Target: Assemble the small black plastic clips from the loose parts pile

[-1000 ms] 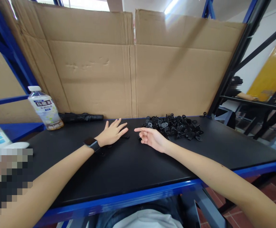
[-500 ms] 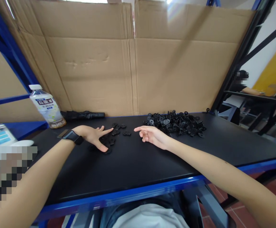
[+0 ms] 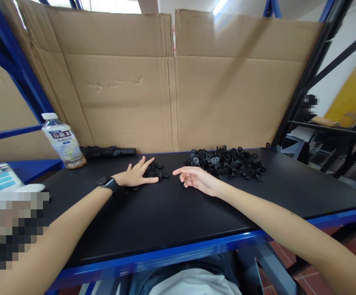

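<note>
My left hand [image 3: 136, 174], with a dark watch on its wrist, is spread palm down at the small black plastic parts [image 3: 159, 165] left of the table's middle. It covers some of them; others show past its fingers and under the wrist. My right hand [image 3: 198, 179] hovers or rests just right of these parts, index finger stretched toward them and the other fingers loosely curled, nothing in it. Behind and to the right of it lies a big heap of black disc-like parts [image 3: 227, 162], several with small holes.
The black table [image 3: 178, 217] has a blue front edge. At the left stand a labelled drink bottle [image 3: 64, 141] and a folded black umbrella [image 3: 112, 152]. Cardboard [image 3: 119, 94] walls off the back. A person [image 3: 308, 112] sits far right beyond a dark frame.
My left hand has moved right and slightly away from me, over the loose parts, fingers still spread. My right hand has barely moved. The view has tipped up a little.
</note>
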Demonstrator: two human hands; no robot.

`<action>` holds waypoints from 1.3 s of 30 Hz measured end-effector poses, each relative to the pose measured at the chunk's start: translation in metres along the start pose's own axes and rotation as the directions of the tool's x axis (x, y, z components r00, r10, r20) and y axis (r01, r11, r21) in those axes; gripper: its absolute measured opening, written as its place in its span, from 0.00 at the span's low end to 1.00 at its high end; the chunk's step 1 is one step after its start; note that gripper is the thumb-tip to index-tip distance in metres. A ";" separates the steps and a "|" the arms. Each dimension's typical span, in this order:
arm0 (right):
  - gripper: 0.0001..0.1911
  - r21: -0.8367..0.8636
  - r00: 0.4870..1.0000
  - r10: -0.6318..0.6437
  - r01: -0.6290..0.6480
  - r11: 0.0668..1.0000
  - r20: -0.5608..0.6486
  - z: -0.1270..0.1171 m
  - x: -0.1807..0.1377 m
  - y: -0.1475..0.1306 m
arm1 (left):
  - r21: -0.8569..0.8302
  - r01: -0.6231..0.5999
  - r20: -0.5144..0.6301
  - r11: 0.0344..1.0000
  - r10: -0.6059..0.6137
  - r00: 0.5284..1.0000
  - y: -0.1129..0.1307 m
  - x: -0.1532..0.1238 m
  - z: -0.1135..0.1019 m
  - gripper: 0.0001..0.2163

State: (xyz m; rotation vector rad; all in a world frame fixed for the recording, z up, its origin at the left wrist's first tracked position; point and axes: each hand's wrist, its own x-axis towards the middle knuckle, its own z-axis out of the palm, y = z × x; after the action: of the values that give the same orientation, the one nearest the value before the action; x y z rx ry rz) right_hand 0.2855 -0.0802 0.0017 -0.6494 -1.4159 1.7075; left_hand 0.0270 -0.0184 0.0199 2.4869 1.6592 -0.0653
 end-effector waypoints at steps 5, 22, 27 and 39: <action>0.12 -0.041 1.000 -0.007 0.008 0.999 0.020 -0.001 0.001 0.002 | 0.026 -0.027 -0.046 0.999 0.028 0.999 0.002 -0.002 -0.008 0.38; 0.13 -0.088 0.998 -0.014 0.019 0.996 0.059 -0.003 0.000 0.002 | 0.114 0.354 0.029 0.928 -0.359 0.933 -0.050 -0.015 -0.029 0.45; 0.12 -0.111 0.998 -0.016 0.022 0.994 0.056 -0.002 -0.001 0.001 | 0.238 0.235 -0.422 0.942 -0.118 0.899 -0.047 -0.003 -0.009 0.28; 0.13 -0.111 0.998 -0.033 0.039 0.993 0.050 -0.006 0.000 0.005 | 0.438 -0.404 -0.352 0.803 0.567 0.745 0.037 -0.002 0.002 0.14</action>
State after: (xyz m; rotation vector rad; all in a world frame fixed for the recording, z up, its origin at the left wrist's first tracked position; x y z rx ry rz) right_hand 0.2893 -0.0770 -0.0047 -0.6433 -1.5564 1.6348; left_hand 0.0603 -0.0342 0.0218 3.3449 1.0970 0.3803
